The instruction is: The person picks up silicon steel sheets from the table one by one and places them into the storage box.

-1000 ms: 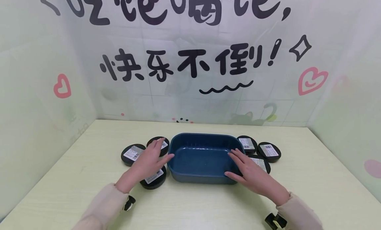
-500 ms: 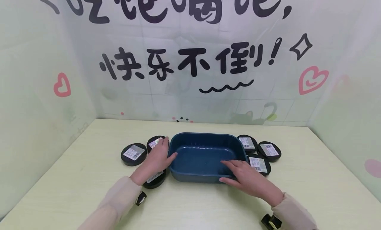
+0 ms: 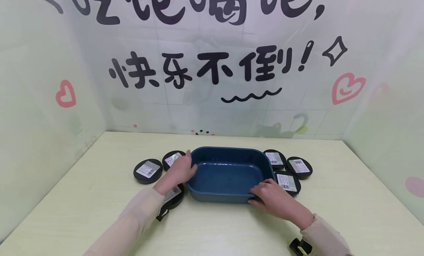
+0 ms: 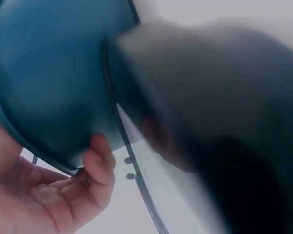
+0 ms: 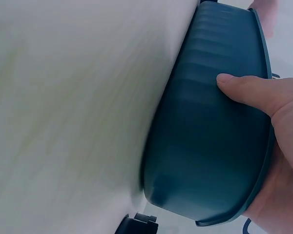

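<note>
Holding the blue basin (image 3: 218,198) by its rim, I had my left hand (image 3: 180,170) curled over the left edge and my right hand (image 3: 273,197) clasping the near right corner, its thumb laid on the outer wall in the right wrist view. Each grip was narrow, closed around the lip. The basin sat level near the centre of the head view, slightly below the middle, on the pale worktop (image 3: 218,230). As I judged it, the uneven hold was the likeliest trouble: with one hand at the side and the other towards the front, a lift could have let the far right corner dip. A sideways slide could have knocked the three black discs (image 3: 148,171) on the left or the three labelled discs (image 3: 287,183) on the right, since both clusters lay close in; whether any touched the wall I could not tell. The basin itself looked deep blue and oblong, with rounded corners, a slim lip and a soft sheen inside; faint bands crossed its outer wall in the right wrist view.
</note>
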Motion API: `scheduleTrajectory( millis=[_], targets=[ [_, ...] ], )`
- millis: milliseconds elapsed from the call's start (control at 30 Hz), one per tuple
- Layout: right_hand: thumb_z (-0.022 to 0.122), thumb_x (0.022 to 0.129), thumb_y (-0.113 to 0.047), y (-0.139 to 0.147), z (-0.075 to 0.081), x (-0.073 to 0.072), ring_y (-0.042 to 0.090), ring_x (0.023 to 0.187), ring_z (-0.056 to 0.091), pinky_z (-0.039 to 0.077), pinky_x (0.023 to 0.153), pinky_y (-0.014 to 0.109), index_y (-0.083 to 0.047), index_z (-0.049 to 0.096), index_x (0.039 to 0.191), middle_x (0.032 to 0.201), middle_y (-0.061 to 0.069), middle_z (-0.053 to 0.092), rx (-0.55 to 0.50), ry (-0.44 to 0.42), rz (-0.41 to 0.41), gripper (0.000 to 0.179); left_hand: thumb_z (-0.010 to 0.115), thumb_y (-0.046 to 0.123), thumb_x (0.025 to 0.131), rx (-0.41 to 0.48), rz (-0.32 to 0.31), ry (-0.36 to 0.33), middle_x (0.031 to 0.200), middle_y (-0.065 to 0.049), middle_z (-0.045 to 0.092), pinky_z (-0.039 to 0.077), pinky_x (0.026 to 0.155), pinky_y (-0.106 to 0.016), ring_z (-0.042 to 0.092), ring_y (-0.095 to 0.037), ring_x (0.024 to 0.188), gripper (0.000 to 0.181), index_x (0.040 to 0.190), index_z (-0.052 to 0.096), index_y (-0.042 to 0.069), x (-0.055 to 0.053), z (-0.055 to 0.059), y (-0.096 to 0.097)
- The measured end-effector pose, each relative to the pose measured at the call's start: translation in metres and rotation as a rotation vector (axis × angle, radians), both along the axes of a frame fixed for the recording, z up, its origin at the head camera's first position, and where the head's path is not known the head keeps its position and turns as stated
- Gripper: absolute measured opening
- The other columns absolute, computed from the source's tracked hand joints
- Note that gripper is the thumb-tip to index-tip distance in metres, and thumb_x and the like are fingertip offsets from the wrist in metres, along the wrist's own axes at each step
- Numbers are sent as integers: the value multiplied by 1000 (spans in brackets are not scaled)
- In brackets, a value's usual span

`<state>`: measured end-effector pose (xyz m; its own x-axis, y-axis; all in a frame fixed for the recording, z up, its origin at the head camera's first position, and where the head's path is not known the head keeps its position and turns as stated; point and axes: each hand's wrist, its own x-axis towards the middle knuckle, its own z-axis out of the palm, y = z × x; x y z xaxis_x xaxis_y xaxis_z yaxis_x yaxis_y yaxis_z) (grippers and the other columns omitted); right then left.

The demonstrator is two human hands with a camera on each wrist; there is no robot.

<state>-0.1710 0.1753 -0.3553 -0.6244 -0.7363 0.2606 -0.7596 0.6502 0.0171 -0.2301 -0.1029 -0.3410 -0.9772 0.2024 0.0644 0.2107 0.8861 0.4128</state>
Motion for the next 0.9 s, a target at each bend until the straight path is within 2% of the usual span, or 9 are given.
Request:
scheduleTrajectory(
  millis=[300, 433, 600, 733, 900],
  targets=[
    [66, 78, -21, 0, 2, -1, 7, 64, 53, 42, 69, 33, -14, 63, 73, 68, -9, 60, -9, 32, 44, 9, 45, 7, 87, 26, 70, -88, 71, -16, 54, 40, 43, -23, 52, -17, 52, 51, 130, 28, -14, -11, 1, 0],
    [66, 78, -21, 1, 3, -2, 7, 66, 55, 42, 70, 33, -13, 65, 76, 70, -8, 61, -8, 19, 44, 9, 43, 6, 87, -1, 49, -102, 69, -14, 53, 39, 44, -23, 51, -16, 52, 49, 130, 30, -14, -12, 0, -1],
    [66, 78, -22, 2, 3, -2, 8, 67, 55, 41, 71, 34, -12, 65, 77, 71, -7, 62, 1, 3, 33, 10, 41, 7, 88, 9, 11, -132, 59, -8, 48, 37, 42, -23, 47, -14, 46, 52, 133, 24, -14, -11, 0, -2],
    [66, 78, -22, 2, 3, -2, 8, 68, 54, 41, 72, 34, -13, 65, 77, 70, -8, 61, 4, -4, 22, 10, 41, 6, 88, 34, 2, -126, 56, -6, 46, 37, 42, -23, 46, -13, 45, 53, 133, 23, -14, -10, -1, -2],
    [66, 77, -22, 2, 0, -4, 7, 70, 55, 41, 73, 34, -12, 66, 77, 72, -8, 62, -21, -15, 30, 10, 42, 6, 85, 34, 38, -95, 59, -9, 49, 38, 43, -25, 49, -15, 48, 51, 131, 28, -13, -11, -3, -1]
  ],
)
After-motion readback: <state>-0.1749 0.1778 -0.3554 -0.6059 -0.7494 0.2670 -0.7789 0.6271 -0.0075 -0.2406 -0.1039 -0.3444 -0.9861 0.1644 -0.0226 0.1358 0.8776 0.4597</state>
